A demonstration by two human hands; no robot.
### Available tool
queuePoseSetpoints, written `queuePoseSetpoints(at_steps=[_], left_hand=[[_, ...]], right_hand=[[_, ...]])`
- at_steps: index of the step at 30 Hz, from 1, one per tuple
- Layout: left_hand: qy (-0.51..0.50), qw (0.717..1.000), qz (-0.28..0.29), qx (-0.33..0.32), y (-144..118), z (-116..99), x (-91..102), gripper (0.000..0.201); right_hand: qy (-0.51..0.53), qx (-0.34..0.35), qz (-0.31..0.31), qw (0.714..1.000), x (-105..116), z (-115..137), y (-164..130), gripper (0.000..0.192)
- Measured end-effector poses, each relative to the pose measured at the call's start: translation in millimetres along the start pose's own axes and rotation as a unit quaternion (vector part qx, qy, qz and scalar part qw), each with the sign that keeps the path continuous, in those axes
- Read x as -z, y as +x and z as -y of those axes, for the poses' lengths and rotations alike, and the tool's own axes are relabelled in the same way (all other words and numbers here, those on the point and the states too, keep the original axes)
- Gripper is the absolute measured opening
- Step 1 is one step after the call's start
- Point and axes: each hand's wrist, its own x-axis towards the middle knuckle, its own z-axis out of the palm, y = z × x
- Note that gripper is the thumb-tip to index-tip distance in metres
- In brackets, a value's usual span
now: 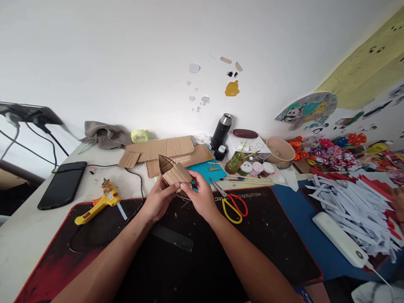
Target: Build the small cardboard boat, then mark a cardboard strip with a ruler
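Observation:
Both my hands hold a small brown cardboard model (pixel 174 173), boat-shaped with a pointed end, lifted slightly above the black and red desk mat (pixel 271 240). My left hand (pixel 158 199) grips its near left side from below. My right hand (pixel 202 195) pinches its right side, with the fingertips on the folded cardboard piece on top. The underside of the model is hidden by my fingers.
A yellow glue gun (pixel 99 204) lies to the left, with a black phone (pixel 63 185) beyond it. Yellow-and-red scissors (pixel 232 204) and a dark ruler (pixel 172 237) lie on the mat. Flat cardboard sheets (pixel 164 151), a black flask (pixel 221 130), paint pots (pixel 257 167) and white paper strips (pixel 350 206) surround them.

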Motion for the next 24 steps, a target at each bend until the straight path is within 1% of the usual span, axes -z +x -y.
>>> queuePoseSetpoints(at_steps=[2, 6, 9, 17, 24], left_hand=[[0.001, 1.0, 0.0, -0.001, 0.2, -0.6, -0.3, 0.07], [0.007, 1.0, 0.004, 0.006, 0.1, -2.2, -0.1, 0.064], [0.008, 1.0, 0.006, 0.011, 0.0, -3.0, 0.3, 0.064], [0.001, 1.0, 0.006, 0.015, 1.4, 0.0, 2.1, 0.064], [0.012, 1.0, -0.019, 0.016, 2.7, 4.1, 1.4, 0.067]], right_hand=[[0.006, 0.001, 0.003, 1.0, -0.9, -0.1, -0.6, 0.049], [0.017, 0.005, 0.006, 1.0, -1.8, 1.7, -2.3, 0.047], [0.025, 0.001, 0.007, 1.0, -1.0, 2.5, -2.5, 0.046], [0.012, -0.008, 0.014, 1.0, 1.7, -1.9, -0.6, 0.044], [-0.02, 0.008, 0.005, 1.0, 0.4, -5.2, -0.9, 0.042]])
